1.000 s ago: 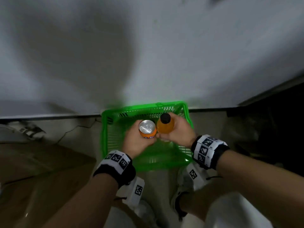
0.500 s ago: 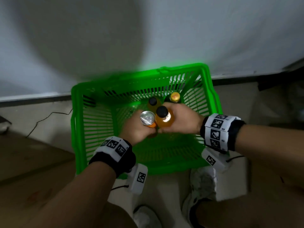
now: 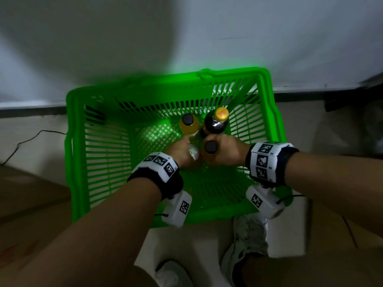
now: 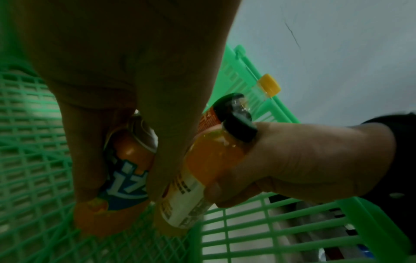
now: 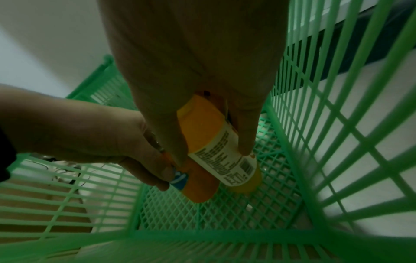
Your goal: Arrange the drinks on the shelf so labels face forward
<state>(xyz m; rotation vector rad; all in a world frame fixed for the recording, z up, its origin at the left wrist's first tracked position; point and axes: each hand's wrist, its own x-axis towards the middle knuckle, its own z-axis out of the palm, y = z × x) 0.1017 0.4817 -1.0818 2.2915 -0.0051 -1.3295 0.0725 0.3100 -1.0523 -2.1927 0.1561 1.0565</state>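
My left hand (image 3: pixel 179 154) grips an orange soda can (image 3: pixel 193 153) with a blue logo (image 4: pixel 126 186). My right hand (image 3: pixel 226 152) grips an orange juice bottle (image 3: pixel 210 148) with a black cap and a white label (image 5: pixel 227 156). Both drinks hang side by side, low inside the green basket (image 3: pixel 76 162), close above its mesh floor (image 5: pixel 258 204). Behind them in the basket stand a second orange juice bottle (image 3: pixel 188 125) with a black cap and a dark bottle (image 3: pixel 216 121) with a yellow cap. No shelf is in view.
The basket sits on the floor against a white wall (image 3: pixel 186 34) with a dark baseboard (image 3: pixel 31 110). A black cable (image 3: pixel 31 137) runs on the floor at left. My shoes (image 3: pixel 246 239) stand just in front of the basket. Brown flooring (image 3: pixel 31 204) lies at left.
Both hands have gone down into the basket with the can and the bottle. The view has tipped down and closer, bringing two standing bottles into sight.
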